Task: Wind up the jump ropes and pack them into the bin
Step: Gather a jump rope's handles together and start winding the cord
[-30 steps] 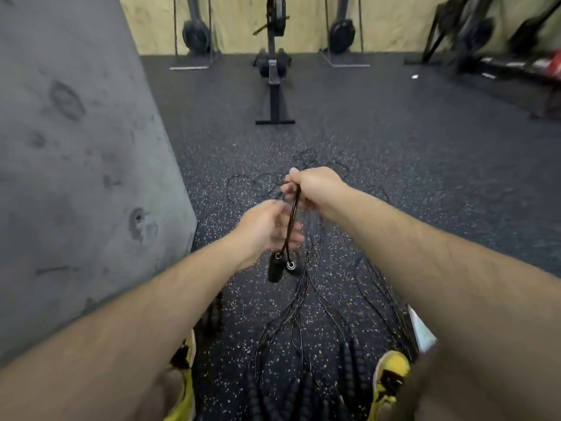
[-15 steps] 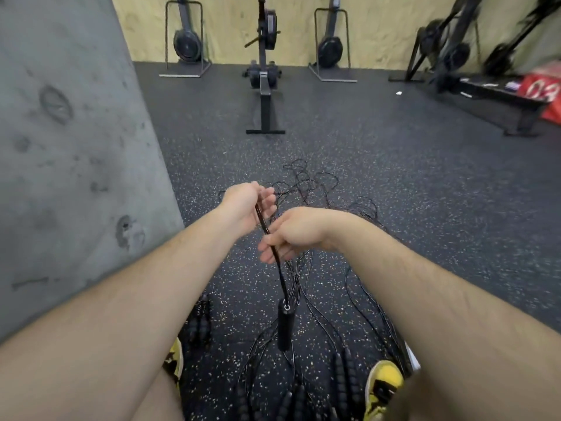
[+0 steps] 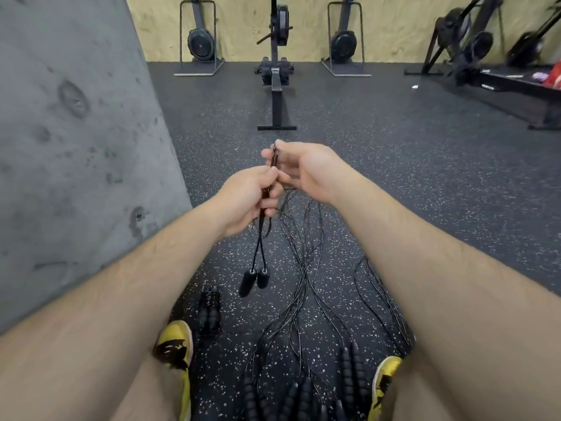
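Observation:
My left hand (image 3: 249, 199) grips a folded bundle of thin black jump rope (image 3: 274, 158), and its two black handles (image 3: 253, 279) dangle below on short lengths of cord. My right hand (image 3: 306, 168) pinches the top of the same bundle just above the left hand. Several other black jump ropes (image 3: 303, 268) trail loose over the speckled floor between my feet, their ribbed handles (image 3: 300, 396) lying near the bottom edge. One wound-up rope (image 3: 209, 311) lies beside my left shoe. No bin is in view.
A grey concrete wall (image 3: 76, 147) stands close on the left. My yellow shoes (image 3: 174, 347) flank the ropes. A rowing machine (image 3: 276, 83) lies straight ahead, with more machines against the plywood back wall and at the far right.
The right hand has risen from below the left to above it, folding the rope higher. Both handles now hang together under the left hand, where one hung before.

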The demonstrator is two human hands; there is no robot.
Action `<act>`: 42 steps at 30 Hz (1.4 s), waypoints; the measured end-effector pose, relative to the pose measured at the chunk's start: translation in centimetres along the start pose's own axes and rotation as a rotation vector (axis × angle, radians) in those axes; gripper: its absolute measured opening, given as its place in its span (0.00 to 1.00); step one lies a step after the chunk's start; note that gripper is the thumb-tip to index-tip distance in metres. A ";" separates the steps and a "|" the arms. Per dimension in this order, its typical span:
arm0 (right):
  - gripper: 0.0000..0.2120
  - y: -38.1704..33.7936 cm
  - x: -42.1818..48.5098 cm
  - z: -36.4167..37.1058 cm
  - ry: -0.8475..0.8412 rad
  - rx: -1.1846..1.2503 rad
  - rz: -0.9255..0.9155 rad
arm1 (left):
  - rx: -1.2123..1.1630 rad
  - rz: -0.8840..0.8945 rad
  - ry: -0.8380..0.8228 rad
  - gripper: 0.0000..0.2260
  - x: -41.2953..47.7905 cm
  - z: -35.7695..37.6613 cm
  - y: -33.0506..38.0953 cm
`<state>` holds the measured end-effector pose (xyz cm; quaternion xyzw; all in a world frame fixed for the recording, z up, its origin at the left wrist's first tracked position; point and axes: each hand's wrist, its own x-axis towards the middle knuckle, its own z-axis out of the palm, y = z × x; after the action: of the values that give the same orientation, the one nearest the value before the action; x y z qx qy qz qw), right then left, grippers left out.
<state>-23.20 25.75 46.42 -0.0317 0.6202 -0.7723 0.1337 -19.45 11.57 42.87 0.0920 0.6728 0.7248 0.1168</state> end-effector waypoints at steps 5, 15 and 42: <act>0.26 0.0 0.3 1.4 -0.008 -0.048 -0.221 | 0.011 0.067 0.053 0.11 -0.4 -0.5 0.1; 0.17 -0.4 -1.0 0.5 0.045 -0.161 -0.220 | 0.071 0.147 0.062 0.09 -0.7 1.2 0.0; 0.10 1.0 -2.0 -0.6 0.136 -0.487 -0.291 | 0.550 0.145 0.130 0.04 0.5 -0.6 -1.5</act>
<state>-21.23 26.65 45.53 -0.0995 0.7837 -0.6123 -0.0317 -19.98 11.27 41.34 0.1216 0.8417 0.5260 -0.0078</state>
